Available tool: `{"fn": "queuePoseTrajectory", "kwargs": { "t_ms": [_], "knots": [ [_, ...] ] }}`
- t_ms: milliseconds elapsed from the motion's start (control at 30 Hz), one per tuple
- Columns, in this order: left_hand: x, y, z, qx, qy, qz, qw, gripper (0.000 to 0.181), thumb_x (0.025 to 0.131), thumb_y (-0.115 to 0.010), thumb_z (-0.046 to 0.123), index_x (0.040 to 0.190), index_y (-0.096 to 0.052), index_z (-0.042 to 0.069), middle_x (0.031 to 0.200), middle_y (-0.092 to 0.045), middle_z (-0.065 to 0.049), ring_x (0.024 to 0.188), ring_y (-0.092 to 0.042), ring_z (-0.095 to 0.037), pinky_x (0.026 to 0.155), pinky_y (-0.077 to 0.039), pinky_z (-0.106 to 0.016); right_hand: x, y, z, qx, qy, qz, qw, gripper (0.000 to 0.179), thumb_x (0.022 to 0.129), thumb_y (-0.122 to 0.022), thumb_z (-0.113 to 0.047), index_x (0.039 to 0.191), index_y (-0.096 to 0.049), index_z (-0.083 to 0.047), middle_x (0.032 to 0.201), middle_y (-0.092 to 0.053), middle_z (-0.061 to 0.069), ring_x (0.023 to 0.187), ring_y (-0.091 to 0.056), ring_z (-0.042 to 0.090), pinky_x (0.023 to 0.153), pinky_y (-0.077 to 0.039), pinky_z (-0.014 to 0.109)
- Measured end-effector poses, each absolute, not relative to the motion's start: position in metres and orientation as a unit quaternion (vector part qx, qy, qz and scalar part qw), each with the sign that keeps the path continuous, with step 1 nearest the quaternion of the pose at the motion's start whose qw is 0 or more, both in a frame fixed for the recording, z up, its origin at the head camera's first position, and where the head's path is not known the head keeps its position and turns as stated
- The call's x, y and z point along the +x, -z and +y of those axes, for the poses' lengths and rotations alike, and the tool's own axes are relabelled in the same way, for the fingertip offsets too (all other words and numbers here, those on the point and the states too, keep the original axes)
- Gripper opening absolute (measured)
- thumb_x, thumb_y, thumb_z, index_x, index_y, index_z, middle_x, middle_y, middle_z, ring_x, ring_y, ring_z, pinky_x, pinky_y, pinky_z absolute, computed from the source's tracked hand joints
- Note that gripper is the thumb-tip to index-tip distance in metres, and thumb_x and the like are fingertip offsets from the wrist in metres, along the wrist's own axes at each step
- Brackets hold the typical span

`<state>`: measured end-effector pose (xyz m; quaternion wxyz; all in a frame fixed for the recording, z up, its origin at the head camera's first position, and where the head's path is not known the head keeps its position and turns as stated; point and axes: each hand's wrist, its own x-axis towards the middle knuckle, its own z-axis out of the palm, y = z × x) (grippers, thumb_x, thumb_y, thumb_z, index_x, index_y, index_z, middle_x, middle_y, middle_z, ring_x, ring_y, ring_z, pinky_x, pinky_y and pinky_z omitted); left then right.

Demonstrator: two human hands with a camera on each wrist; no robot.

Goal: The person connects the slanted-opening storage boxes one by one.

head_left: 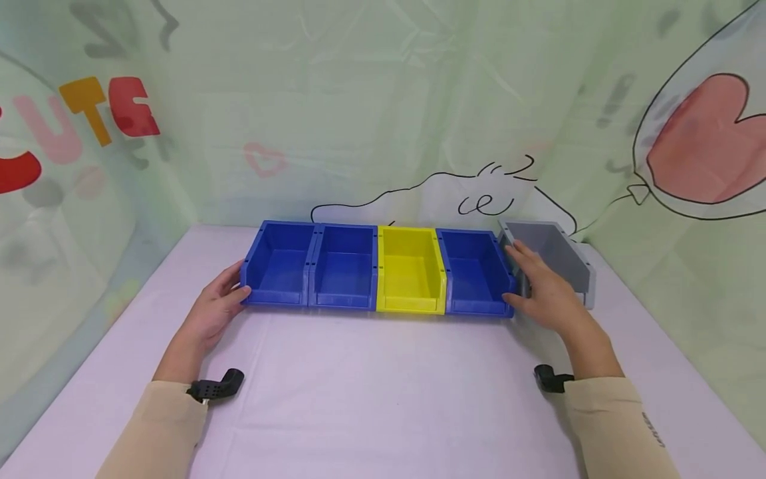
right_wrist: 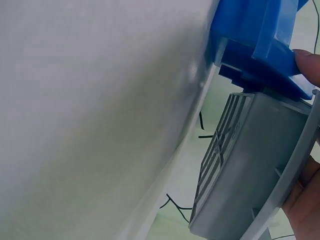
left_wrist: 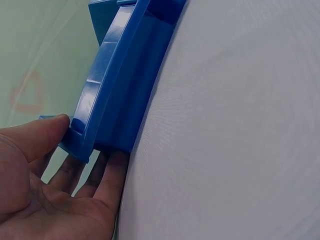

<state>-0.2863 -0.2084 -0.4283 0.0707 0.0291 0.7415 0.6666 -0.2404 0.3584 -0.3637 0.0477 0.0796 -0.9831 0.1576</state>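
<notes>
A row of open-front storage bins stands side by side: a left-end blue bin (head_left: 278, 263), another blue bin (head_left: 345, 266), a yellow bin (head_left: 411, 269) and a right-end blue bin (head_left: 475, 273). My left hand (head_left: 215, 306) grips the row's left end, thumb on the front rim and fingers along the outer side, as the left wrist view shows. With its thumb (right_wrist: 309, 65) on the right-end blue bin's rim, my right hand (head_left: 547, 293) holds that end. Its fingers reach over a tilted grey bin (head_left: 541, 249), whose ribbed underside shows in the right wrist view. Some fingertips are hidden.
The bins are at the back of a table with a white cloth (head_left: 383, 399). Behind them hangs a pale green printed curtain (head_left: 371, 100), which also runs along both sides. Each wrist carries a small black camera (head_left: 218, 386).
</notes>
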Motion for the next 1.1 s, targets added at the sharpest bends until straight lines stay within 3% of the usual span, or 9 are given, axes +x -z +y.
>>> {"fn": "queuePoseTrajectory", "kwargs": {
  "t_ms": [1100],
  "knots": [
    [-0.2861, 0.4297, -0.2080, 0.030, -0.666, 0.742, 0.066, 0.067, 0.109, -0.048, 0.007, 0.167, -0.016, 0.014, 0.174, -0.012, -0.016, 0.158, -0.022, -0.038, 0.126, -0.026, -0.055, -0.2406, 0.3650, 0.3542, 0.083, -0.147, -0.985, 0.038, 0.086, 0.096, -0.067, -0.017, 0.165, -0.016, -0.005, 0.174, -0.009, 0.018, 0.149, -0.026, 0.057, 0.110, -0.034, 0.077]
  ]
}}
